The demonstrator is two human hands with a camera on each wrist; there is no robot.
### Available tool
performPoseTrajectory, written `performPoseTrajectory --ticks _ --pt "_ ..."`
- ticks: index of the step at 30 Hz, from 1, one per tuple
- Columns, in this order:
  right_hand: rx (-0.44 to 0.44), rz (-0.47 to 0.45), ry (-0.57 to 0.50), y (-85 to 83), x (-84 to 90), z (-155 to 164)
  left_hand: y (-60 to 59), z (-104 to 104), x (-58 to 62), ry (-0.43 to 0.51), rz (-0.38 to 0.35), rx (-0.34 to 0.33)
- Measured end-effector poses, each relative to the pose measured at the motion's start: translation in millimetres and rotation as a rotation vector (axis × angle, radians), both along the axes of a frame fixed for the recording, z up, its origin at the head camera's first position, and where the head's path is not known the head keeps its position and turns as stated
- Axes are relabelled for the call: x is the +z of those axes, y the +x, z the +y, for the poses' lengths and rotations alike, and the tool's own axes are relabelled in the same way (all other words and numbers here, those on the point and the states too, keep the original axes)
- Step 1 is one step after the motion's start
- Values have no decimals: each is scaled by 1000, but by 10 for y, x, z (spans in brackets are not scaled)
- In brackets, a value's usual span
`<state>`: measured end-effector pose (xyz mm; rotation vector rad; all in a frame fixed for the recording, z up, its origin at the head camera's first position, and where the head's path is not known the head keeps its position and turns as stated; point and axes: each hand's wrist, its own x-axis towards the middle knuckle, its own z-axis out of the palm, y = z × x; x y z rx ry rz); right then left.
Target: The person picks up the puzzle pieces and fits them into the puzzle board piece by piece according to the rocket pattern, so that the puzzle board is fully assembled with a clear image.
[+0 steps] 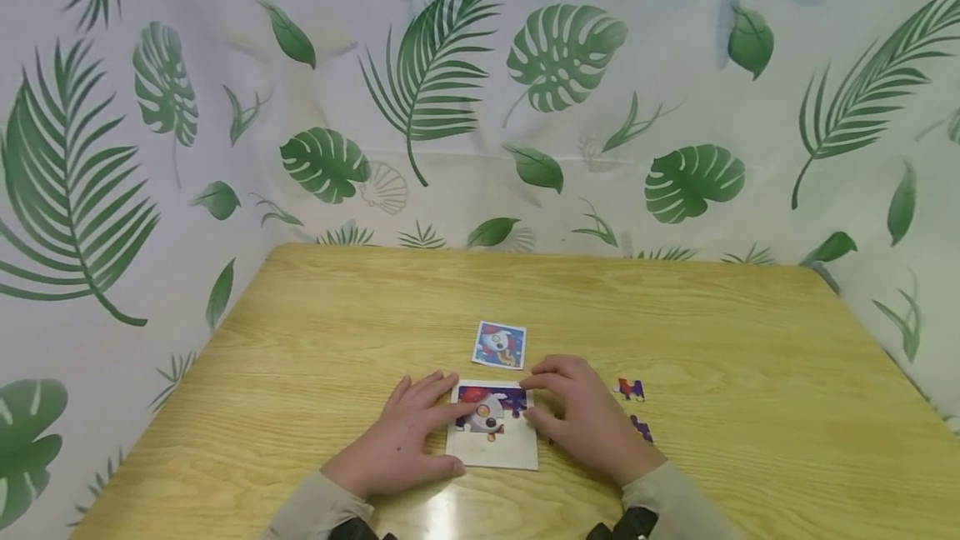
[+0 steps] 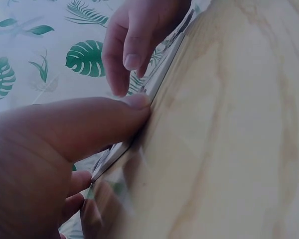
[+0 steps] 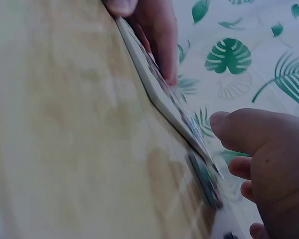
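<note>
As the unclenched left hand (image 1: 401, 444) rests on a jigsaw tray (image 1: 508, 453) well off the surface's (image 1: 360, 298) far edge, the relaxed, seemingly empty right hand (image 1: 581, 415) apparently fits pieces, a loose jigsaw piece (image 1: 636, 391) likely needed next.

Worktop (image 1: 337, 298): yellowish wood grain, far corners rounded. White hanging (image 1: 465, 190), probably cloth, green leaf print, faint shell outlines; stands behind far edge, flanks left and right edges. Glare (image 1: 440, 513) towards near side.
</note>
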<state>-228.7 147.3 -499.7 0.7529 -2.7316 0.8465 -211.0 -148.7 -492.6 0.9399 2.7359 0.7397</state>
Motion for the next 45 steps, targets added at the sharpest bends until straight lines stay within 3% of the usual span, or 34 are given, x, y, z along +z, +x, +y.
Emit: performPoseTrajectory --ticks 7,16,25,33,45 --pt "-84 -67 -47 -55 -22 265 -1 8 -6 -1 10 5" --pt "-132 -83 -54 -36 -28 768 -9 -5 2 8 -1 -1" --pt "-177 -139 15 26 20 1224 -13 9 2 -2 -6 -3" --pt "-153 -180 34 11 34 1274 -5 -11 8 -4 -8 0" --pt "-176 -166 45 4 46 1258 -18 -15 6 4 -18 -10"
